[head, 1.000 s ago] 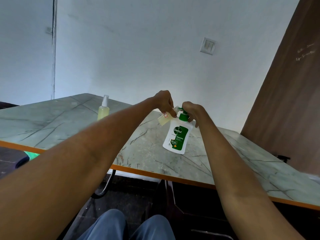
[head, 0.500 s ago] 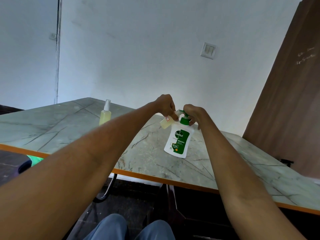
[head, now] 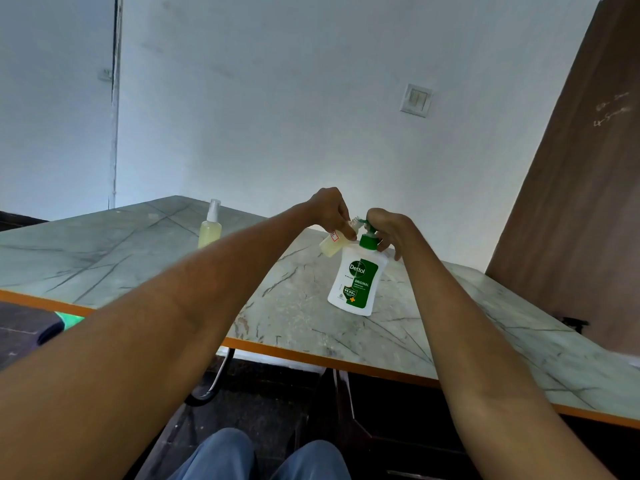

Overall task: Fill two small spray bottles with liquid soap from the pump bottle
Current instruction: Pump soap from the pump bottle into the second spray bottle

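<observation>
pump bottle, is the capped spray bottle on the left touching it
Apart. The head view shows the capped spray bottle standing far left of the pump bottle, with bare table and the left forearm between them.

1. Table [head: 104,258]: open surface left and front of the pump bottle [head: 356,282]
2. Obstacle: capped spray bottle [head: 210,225] upright far left, well apart from the pump bottle
3. Both forearms converge on the pump head; gap between them is open
4. Brown panel [head: 571,202] bounds the right side
</observation>
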